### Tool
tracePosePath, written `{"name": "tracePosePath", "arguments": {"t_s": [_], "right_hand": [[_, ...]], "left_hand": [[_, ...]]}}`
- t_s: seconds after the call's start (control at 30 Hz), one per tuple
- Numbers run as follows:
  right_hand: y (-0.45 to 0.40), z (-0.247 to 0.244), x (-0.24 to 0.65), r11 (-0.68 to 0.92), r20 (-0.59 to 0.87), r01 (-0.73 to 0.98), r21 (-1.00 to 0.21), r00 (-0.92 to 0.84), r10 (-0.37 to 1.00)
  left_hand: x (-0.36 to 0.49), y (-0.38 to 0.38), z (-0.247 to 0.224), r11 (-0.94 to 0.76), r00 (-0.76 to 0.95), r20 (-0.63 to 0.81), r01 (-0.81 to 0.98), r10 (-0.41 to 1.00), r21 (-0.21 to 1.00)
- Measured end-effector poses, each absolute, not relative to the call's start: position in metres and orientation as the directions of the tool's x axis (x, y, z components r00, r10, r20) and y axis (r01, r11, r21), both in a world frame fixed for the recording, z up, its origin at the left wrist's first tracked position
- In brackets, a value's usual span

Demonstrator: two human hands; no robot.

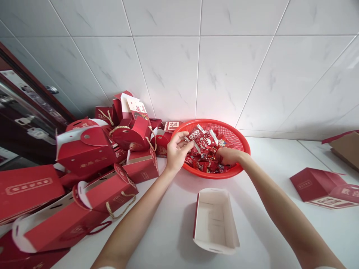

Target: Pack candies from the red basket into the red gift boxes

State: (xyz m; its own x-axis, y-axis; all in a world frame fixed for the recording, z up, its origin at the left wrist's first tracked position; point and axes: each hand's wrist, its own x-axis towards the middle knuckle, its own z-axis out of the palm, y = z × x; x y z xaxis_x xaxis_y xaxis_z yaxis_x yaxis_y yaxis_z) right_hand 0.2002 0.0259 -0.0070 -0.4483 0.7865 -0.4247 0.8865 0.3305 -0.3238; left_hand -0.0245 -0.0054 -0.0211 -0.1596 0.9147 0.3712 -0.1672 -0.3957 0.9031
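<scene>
A red plastic basket [243, 142] against the tiled wall holds a heap of red-wrapped sweets [206, 164]. My left hand [176, 151] is at the basket's left rim, its thumb and fingers closed on a few wrapped sweets [195, 133]. My right hand [227, 155] reaches over the right rim into the heap, and its fingertips are hidden among the wrappers. In front of the basket lies an open box [215, 220], red outside and white inside, with its hollow side facing up. Nothing shows inside it.
Red gift boxes [85, 153], several with rope handles, are piled on the left. Another red box [319, 186] lies on the right of the white tabletop [269, 179], near a brown carton [346, 149]. A dark cabinet [25, 101] with keys stands at the far left.
</scene>
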Motion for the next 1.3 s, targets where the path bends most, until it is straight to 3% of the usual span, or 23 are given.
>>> {"name": "tracePosePath", "arguments": {"t_s": [0.2,0.33,0.4,0.5,0.77,1.3], "right_hand": [[0.018,0.0,0.21,0.32,-0.131,0.666,-0.674,-0.534,0.835],[0.01,0.002,0.211,0.196,0.121,0.172,-0.965,-0.37,0.921],[0.006,0.003,0.211,0.141,0.153,-0.063,-0.988,-0.27,0.951],[0.001,0.007,0.211,0.046,0.099,-0.23,-0.972,-0.227,0.969],[-0.002,0.013,0.211,0.063,0.124,-0.289,-0.955,-0.2,0.972],[-0.012,0.015,0.207,0.267,0.27,-0.081,-0.96,-0.016,0.963]], "left_hand": [[-0.025,-0.005,-0.022,-0.41,-0.157,0.388,-0.147,0.908,0.9],[-0.025,-0.006,-0.022,-0.402,-0.165,0.377,-0.163,0.911,0.901],[-0.024,-0.006,-0.021,-0.402,-0.184,0.371,-0.177,0.91,0.898],[-0.024,-0.005,-0.021,-0.413,-0.215,0.373,-0.186,0.902,0.891],[-0.024,-0.004,-0.023,-0.436,-0.228,0.398,-0.148,0.888,0.888],[-0.025,-0.006,-0.022,-0.446,-0.212,0.418,-0.1,0.883,0.89]]}}
